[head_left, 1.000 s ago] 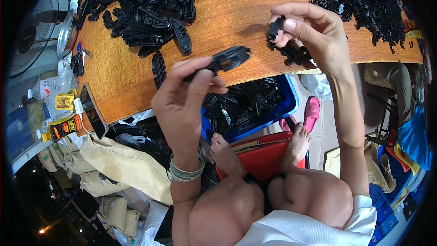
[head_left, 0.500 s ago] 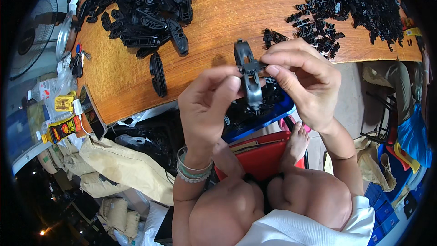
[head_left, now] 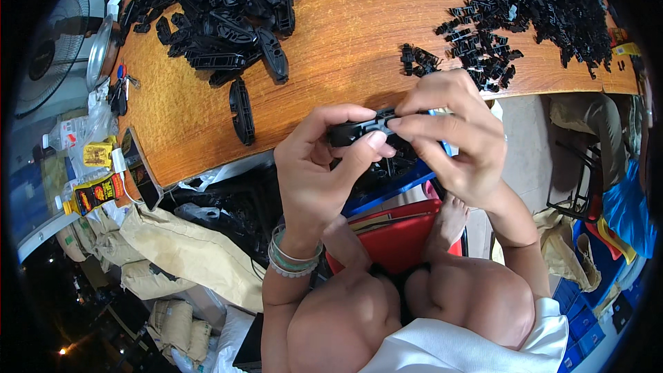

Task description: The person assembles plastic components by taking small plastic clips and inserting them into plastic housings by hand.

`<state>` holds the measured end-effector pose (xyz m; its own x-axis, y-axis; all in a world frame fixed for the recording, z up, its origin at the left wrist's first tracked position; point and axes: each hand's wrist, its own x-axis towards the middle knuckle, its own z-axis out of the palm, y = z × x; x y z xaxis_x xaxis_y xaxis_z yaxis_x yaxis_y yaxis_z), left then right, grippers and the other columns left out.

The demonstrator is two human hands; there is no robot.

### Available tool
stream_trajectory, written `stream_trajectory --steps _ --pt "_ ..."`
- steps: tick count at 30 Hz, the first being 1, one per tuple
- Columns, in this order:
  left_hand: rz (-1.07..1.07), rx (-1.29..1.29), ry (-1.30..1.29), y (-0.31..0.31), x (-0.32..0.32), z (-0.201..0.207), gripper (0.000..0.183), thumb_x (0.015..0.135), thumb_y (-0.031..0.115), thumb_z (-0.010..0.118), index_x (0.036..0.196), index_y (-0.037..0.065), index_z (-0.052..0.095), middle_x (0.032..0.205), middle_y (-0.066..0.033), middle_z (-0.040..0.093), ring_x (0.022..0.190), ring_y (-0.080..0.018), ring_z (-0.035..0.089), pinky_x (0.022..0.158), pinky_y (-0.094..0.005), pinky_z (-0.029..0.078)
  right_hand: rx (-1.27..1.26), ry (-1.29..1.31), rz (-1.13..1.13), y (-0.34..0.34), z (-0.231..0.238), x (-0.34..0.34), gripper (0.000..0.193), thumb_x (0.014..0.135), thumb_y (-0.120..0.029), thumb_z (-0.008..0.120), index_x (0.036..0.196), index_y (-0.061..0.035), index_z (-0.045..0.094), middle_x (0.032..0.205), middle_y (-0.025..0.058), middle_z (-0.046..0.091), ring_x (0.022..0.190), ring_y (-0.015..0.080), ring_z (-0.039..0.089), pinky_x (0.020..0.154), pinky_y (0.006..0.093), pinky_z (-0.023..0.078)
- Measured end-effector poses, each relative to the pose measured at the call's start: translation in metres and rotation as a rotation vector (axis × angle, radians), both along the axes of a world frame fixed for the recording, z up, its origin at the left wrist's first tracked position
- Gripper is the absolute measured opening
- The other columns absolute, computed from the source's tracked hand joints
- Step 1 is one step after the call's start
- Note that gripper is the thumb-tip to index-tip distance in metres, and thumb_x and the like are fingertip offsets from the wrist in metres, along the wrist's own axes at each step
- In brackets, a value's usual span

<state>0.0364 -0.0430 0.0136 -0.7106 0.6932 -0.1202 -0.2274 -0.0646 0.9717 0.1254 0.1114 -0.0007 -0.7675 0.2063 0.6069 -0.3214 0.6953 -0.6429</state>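
Above the table's front edge I hold a long black plastic part (head_left: pixel 347 133) with both hands. My left hand (head_left: pixel 314 166) is closed around its left end, with the thumb in front and the fingers behind. At the other end, the fingertips of my right hand (head_left: pixel 459 138) pinch the part and hide much of it. Whether a smaller piece sits under those fingertips I cannot tell. A similar long black part (head_left: pixel 242 112) lies alone on the wooden table (head_left: pixel 331 48), left of my hands. Just beyond my right hand lie a few small black clips (head_left: pixel 418 60).
Long black parts form a heap (head_left: pixel 228 21) at the far left; small black clips form another (head_left: pixel 511 0) at the far right. Below my hands is a blue tray (head_left: pixel 373 197) with black pieces. A phone (head_left: pixel 141 169) stands by the table's left edge, near a fan (head_left: pixel 52 48).
The black part has turned from upright to nearly level, its left end now inside my left hand. My right hand has shifted slightly left, its fingers now over the part's right end.
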Motion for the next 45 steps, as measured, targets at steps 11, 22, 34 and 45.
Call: stream_trajectory --steps 11,22,34,45 --pt "-0.063 -0.205 0.395 -0.025 -0.017 -0.005 0.02 0.076 -0.001 0.066 0.096 0.0 0.063 0.087 -0.0061 0.064 0.073 -0.0121 0.062 0.066 -0.0231 0.049 -0.475 -0.573 0.314 -0.001 -0.005 0.022 0.02 0.076 -0.004 0.067 0.095 0.0034 0.064 0.078 0.0127 0.063 0.067 0.0246 0.059 0.061 0.0313 0.046" --pt "0.498 -0.789 0.899 -0.051 -0.061 -0.031 0.023 0.077 0.007 0.07 0.092 -0.004 0.058 0.084 -0.0072 0.054 0.069 -0.0158 0.055 0.065 -0.0272 0.046 0.211 -0.347 -0.428 0.042 -0.011 -0.019 0.009 0.075 -0.005 0.065 0.081 0.0007 0.065 0.078 0.0101 0.057 0.079 0.0277 0.053 0.071 0.0358 0.042" --pt "0.162 0.005 -0.01 -0.024 -0.032 -0.009 0.032 0.076 -0.003 0.068 0.106 -0.005 0.058 0.081 -0.0115 0.062 0.062 -0.0146 0.06 0.056 -0.0243 0.05 -0.222 -0.042 -0.197 0.014 -0.005 -0.023 0.012 0.074 0.005 0.065 0.085 0.0015 0.061 0.081 0.0101 0.061 0.07 0.0178 0.061 0.061 0.0262 0.047" --pt "0.09 0.064 0.016 0.003 -0.009 0.002 0.026 0.075 -0.011 0.063 0.101 -0.008 0.058 0.099 -0.0145 0.06 0.088 -0.0156 0.06 0.078 -0.0275 0.052 -0.428 -0.008 -0.091 0.008 0.006 -0.008 0.016 0.071 0.009 0.065 0.086 0.0029 0.066 0.087 0.0112 0.065 0.073 0.0164 0.062 0.062 0.0238 0.047"
